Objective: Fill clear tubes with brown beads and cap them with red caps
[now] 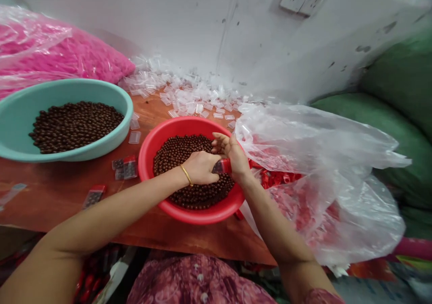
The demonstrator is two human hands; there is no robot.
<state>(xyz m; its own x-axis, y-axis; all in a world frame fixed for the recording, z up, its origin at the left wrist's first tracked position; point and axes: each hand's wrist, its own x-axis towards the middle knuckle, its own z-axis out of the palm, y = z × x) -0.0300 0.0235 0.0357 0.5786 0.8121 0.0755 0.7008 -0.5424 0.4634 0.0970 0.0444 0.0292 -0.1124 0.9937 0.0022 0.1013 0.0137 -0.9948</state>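
Over a red basin (148, 160) of dark brown beads (182, 149), my left hand (201, 168) grips one end of a small clear case with a red cap (222, 166). Dark beads show inside the case. My right hand (233, 156) is at the capped end, its palm against the red cap and its fingers curled loosely, apart from one another. A gold bracelet circles my left wrist. Left of the basin, several filled cases with red caps (130, 167) lie on the table, one of them (94, 196) nearer the front edge.
A teal basin (126, 119) of brown beads stands at the left, before a bag of pink pieces (84, 54). Clear plastic pieces (189, 92) lie along the wall. Plastic bags with red caps (303, 205) spread at the right, by green sacks (367, 119).
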